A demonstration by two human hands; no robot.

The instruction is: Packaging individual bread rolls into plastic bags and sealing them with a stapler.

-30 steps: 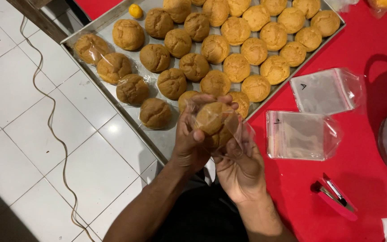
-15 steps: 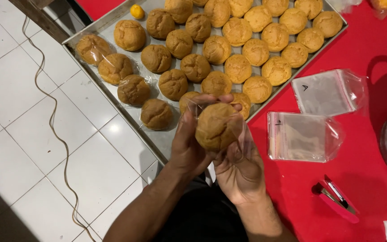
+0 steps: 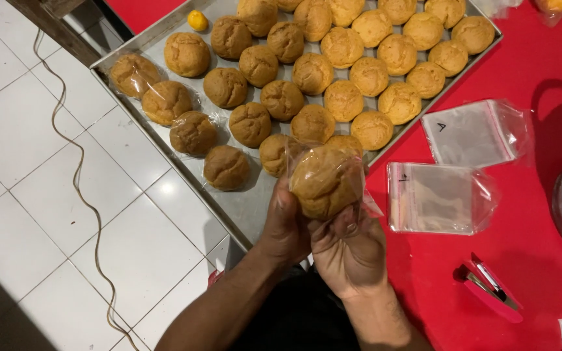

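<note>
Both hands hold one round brown bun (image 3: 323, 182) that sits inside a clear plastic bag, just above the near edge of a metal baking tray (image 3: 245, 211). My left hand (image 3: 284, 224) grips the bagged bun from the left. My right hand (image 3: 349, 250) holds it from below, fingers on the bag's open end. Several more buns (image 3: 333, 65) fill the tray. Three bagged buns (image 3: 164, 101) lie at the tray's left end.
The tray rests on a red table (image 3: 541, 260) and overhangs a white tiled floor (image 3: 47, 195). Two stacks of empty clear bags (image 3: 440, 198) lie right of the tray. A red stapler (image 3: 489, 296) lies near the front. A cable (image 3: 92, 214) runs across the floor.
The bagged bun has been turned in my hands so that its top faces the camera, and both hands have shifted slightly on the bag.
</note>
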